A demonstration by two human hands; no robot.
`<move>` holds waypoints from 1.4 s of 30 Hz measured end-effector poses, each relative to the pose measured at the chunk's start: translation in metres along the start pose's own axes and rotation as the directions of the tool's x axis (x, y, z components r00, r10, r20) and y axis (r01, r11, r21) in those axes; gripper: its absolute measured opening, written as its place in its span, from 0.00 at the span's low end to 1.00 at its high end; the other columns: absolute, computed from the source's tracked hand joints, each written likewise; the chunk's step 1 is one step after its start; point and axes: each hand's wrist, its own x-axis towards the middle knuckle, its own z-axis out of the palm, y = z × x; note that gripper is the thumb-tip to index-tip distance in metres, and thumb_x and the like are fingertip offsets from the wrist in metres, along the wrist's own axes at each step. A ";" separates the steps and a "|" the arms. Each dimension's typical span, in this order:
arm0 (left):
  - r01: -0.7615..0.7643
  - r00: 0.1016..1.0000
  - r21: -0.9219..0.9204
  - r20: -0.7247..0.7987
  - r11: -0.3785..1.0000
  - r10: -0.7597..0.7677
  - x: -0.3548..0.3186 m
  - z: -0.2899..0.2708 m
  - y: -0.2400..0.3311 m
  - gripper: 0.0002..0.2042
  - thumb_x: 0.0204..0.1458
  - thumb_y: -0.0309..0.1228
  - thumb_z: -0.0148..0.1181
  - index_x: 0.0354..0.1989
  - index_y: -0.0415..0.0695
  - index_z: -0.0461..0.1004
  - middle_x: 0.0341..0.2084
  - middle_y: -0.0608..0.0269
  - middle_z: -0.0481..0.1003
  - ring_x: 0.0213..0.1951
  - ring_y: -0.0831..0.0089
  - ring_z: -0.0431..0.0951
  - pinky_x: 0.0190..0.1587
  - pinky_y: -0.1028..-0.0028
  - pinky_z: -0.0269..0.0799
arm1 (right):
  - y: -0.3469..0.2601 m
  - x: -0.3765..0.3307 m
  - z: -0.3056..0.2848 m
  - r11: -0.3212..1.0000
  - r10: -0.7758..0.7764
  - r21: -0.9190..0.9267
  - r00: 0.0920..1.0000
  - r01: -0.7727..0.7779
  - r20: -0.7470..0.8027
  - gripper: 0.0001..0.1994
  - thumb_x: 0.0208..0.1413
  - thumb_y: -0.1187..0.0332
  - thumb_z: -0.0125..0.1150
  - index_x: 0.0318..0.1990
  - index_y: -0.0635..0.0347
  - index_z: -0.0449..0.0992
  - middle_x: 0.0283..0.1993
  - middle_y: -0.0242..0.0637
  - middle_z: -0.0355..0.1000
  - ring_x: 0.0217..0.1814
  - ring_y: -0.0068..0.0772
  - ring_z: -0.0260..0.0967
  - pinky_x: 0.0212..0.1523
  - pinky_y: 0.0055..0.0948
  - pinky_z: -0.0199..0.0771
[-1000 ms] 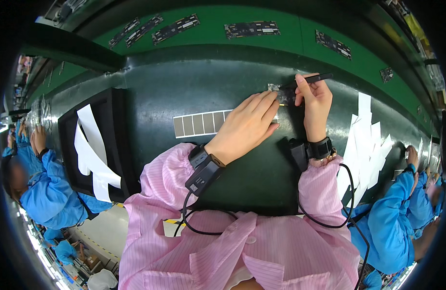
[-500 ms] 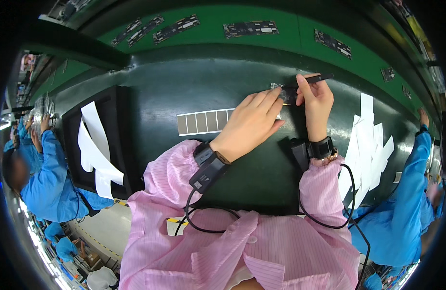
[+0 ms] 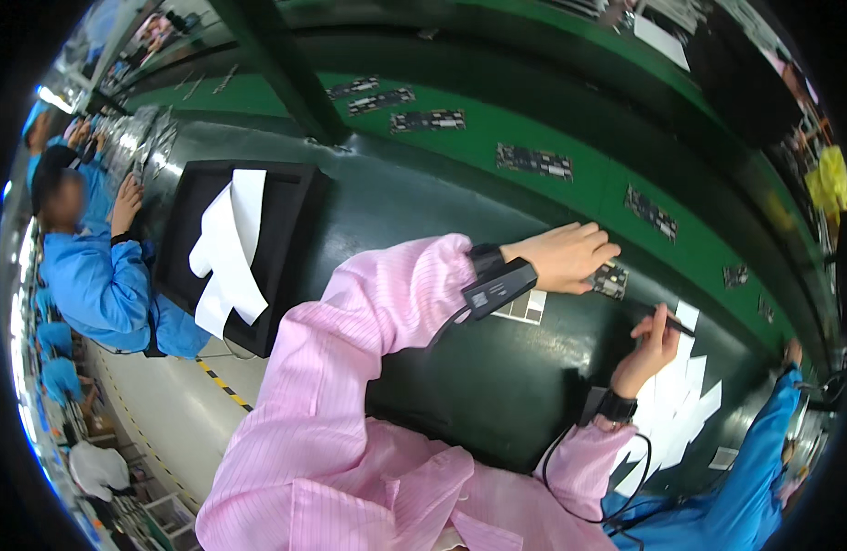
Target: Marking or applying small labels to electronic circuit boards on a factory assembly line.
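My left hand (image 3: 561,258) reaches to the far side of the dark green worktop. Its fingers curl over a small black circuit board (image 3: 611,280) and grip its left side, partly hiding it. Under that wrist shows the end of a white strip with grey-brown rectangular labels (image 3: 526,309); my forearm covers the rest. Closer to me on the right, my right hand (image 3: 653,351) pinches a slim black pen-shaped tool (image 3: 680,327). This hand is raised beside a pile of white paper strips (image 3: 685,404), apart from the board.
Several circuit boards (image 3: 534,161) lie along the green belt (image 3: 478,138) beyond the worktop. A black tray (image 3: 189,248) with white strips (image 3: 230,241) stands left, near a dark green post (image 3: 286,69). Co-workers in blue sit at left (image 3: 102,285) and right (image 3: 749,468).
The view has swung, tilting the scene. My right hand has drawn away from the board toward the paper pile, keeping the black tool. My left hand has shifted off the label strip toward the board.
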 end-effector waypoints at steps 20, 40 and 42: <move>0.342 0.907 0.188 -0.321 0.921 -0.271 -0.028 -0.041 -0.116 0.19 0.47 0.35 0.63 0.47 0.43 0.71 0.39 0.60 0.73 0.44 0.60 0.69 0.45 0.65 0.63 | -0.001 0.003 0.002 0.984 0.124 0.116 0.989 -0.133 0.080 0.07 0.56 0.69 0.60 0.34 0.63 0.73 0.22 0.30 0.66 0.19 0.16 0.58 0.20 0.16 0.56; 0.192 0.978 -0.093 -0.067 0.977 -0.199 -0.069 -0.021 0.055 0.20 0.46 0.34 0.63 0.46 0.39 0.69 0.43 0.54 0.71 0.47 0.56 0.70 0.49 0.64 0.66 | -0.015 -0.053 0.027 0.997 0.072 -0.055 0.927 -0.055 0.367 0.05 0.54 0.75 0.61 0.35 0.66 0.73 0.24 0.30 0.69 0.18 0.14 0.62 0.18 0.16 0.59; 0.221 0.971 0.010 0.089 0.975 -0.221 -0.089 -0.026 0.071 0.19 0.47 0.33 0.62 0.46 0.38 0.69 0.44 0.56 0.70 0.47 0.58 0.70 0.49 0.65 0.67 | -0.015 -0.063 0.033 0.994 0.072 -0.105 0.899 -0.030 0.433 0.05 0.53 0.75 0.63 0.35 0.66 0.74 0.23 0.29 0.70 0.18 0.14 0.64 0.18 0.16 0.60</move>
